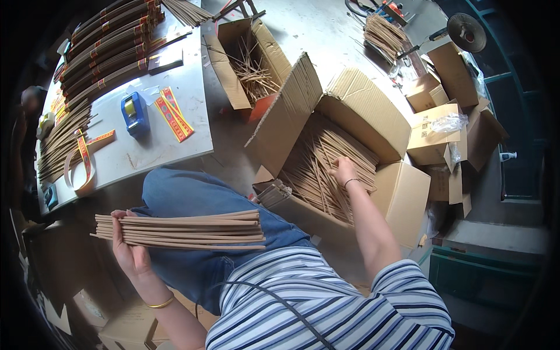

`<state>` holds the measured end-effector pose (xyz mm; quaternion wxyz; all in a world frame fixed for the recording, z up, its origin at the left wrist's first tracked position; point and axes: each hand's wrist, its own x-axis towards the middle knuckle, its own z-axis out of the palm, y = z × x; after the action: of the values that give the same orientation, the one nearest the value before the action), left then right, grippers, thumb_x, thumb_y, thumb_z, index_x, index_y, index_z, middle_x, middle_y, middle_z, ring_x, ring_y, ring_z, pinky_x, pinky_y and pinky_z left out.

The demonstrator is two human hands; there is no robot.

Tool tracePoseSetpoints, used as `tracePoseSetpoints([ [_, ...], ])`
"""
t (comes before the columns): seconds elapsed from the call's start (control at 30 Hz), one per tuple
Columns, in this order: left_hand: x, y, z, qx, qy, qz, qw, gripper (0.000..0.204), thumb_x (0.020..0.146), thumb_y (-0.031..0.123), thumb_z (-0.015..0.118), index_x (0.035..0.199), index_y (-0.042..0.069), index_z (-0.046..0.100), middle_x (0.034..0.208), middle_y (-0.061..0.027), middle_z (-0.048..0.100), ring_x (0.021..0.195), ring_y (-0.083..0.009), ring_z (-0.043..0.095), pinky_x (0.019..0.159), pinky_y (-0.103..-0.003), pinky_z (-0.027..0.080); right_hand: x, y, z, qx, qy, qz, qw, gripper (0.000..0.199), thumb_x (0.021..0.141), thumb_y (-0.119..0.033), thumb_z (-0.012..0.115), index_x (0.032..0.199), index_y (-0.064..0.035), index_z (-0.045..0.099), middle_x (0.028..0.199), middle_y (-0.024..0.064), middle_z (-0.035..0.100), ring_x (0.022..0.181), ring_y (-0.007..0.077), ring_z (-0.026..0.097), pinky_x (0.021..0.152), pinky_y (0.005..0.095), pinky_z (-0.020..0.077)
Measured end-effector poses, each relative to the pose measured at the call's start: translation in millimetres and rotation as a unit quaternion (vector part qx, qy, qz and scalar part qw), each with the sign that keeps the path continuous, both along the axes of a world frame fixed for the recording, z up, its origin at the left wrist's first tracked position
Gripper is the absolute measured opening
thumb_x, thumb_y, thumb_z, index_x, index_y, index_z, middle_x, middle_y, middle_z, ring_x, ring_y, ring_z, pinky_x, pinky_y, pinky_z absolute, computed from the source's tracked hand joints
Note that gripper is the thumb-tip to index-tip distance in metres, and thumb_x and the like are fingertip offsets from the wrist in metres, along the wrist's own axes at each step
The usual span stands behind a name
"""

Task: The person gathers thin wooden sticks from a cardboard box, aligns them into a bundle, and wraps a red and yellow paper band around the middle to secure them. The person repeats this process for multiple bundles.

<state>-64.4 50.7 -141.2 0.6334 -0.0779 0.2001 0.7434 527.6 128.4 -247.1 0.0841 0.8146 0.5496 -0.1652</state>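
Observation:
A level bundle of brown incense sticks lies across my left hand, whose fingers wrap round one end above my lap. My right hand reaches into an open cardboard box heaped with loose incense sticks. Its fingers are bent and pressed together at the top of the heap; exactly how many sticks they pinch is hidden. The loose sticks point in slightly different directions, and the box flaps stand up and outward.
To the left, a white table bears banded stick bundles, a blue tape dispenser and red-yellow paper strips. Another carton of sticks stands beyond my box. Stacked cartons and a fan-like round metal piece are at right.

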Motion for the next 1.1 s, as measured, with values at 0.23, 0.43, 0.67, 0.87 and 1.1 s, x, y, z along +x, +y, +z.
tracePoseSetpoints([
  [0.23,6.9,-8.1,9.6,0.022,0.017,-0.013,1.0,0.017,0.1,0.008,0.048,0.11,-0.003,0.056,0.105,-0.0112,0.061,0.104,-0.0214,0.059,0.103,-0.036,0.047,-4.0,-25.3,-26.3,0.068,-0.021,0.042,0.997,0.021,0.076,-0.026,0.075,0.087,-0.0104,0.065,0.096,0.0119,0.061,0.102,0.0296,0.057,0.09,0.0402,0.0481],
  [0.43,18.2,-4.0,15.0,0.01,0.025,-0.015,1.0,0.016,0.1,0.008,0.048,0.11,-0.002,0.056,0.103,-0.0101,0.061,0.102,-0.0197,0.059,0.103,-0.036,0.047,-12.3,-37.5,-31.5,0.14,-0.044,0.052,0.988,0.016,0.079,-0.021,0.073,0.079,-0.0081,0.064,0.094,0.0127,0.06,0.094,0.0302,0.059,0.081,0.0415,0.0501],
  [0.67,27.2,-3.6,12.1,-0.005,0.037,0.0,0.999,0.015,0.099,0.008,0.049,0.111,-0.001,0.056,0.102,-0.0084,0.061,0.101,-0.0176,0.06,0.101,-0.037,0.047,9.0,-28.3,1.6,0.086,0.004,0.021,0.996,0.016,0.087,-0.022,0.064,0.091,-0.0068,0.061,0.09,0.0176,0.067,0.088,0.0361,0.064,0.078,0.0468,0.0501],
  [0.87,40.5,-4.4,17.1,-0.032,0.019,0.037,0.999,0.014,0.098,0.013,0.054,0.106,0.002,0.059,0.098,-0.0058,0.062,0.096,-0.0152,0.061,0.096,-0.036,0.05,34.1,-2.9,115.4,0.103,-0.103,0.064,0.987,0.02,0.094,-0.02,0.054,0.105,-0.0076,0.064,0.1,0.019,0.065,0.096,0.0372,0.061,0.083,0.0464,0.0489],
  [1.1,64.1,9.9,32.4,-0.044,0.064,0.072,0.994,0.01,0.098,0.015,0.055,0.098,0.008,0.061,0.095,-0.0035,0.063,0.097,-0.0139,0.062,0.096,-0.04,0.05,-139.5,-0.3,307.2,0.235,0.398,0.127,0.878,0.036,0.102,-0.01,0.041,0.133,0.0019,0.052,0.074,-0.0041,0.046,0.059,0.0004,0.035,0.052,0.0156,0.0286],
])
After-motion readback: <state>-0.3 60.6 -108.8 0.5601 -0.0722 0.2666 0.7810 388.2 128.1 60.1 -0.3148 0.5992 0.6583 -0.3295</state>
